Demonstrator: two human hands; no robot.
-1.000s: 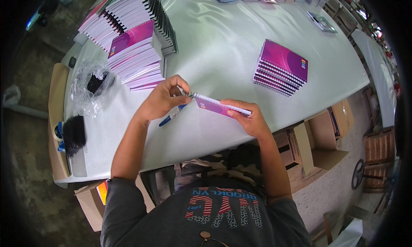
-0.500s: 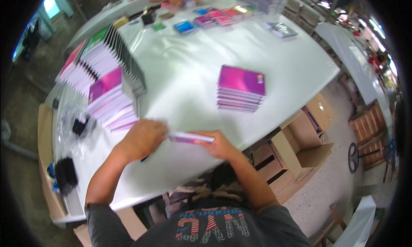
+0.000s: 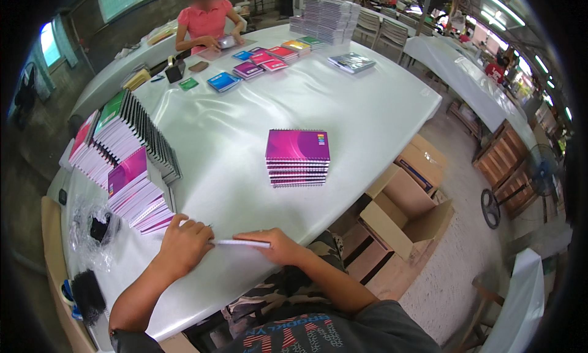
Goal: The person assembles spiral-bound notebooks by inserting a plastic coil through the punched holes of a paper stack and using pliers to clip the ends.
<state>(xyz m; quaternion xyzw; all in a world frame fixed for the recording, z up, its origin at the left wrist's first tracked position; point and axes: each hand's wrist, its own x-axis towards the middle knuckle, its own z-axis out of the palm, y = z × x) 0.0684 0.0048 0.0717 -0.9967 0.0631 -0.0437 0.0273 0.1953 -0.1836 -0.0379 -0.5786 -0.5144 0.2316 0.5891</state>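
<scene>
Over the bench (image 3: 214,151), the right hand (image 3: 280,245) pinches a thin notebook (image 3: 242,242); the left hand (image 3: 187,246) curls at its end, fingers' grip unclear. Beyond, stacked purple notebooks (image 3: 297,163) show a multicoloured label (image 3: 321,138). Clear plastic (image 3: 84,221) surrounds something black (image 3: 99,228); an open cardboard box (image 3: 387,230) stands rightward.

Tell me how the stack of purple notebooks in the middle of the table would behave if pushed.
The stack of purple notebooks would likely shear into layers, since no band or wrap shows around it. It is probably fairly heavy for its size, being several layers of paper. A gentle push seems unlikely to tip it, as it looks wider than tall.
</scene>
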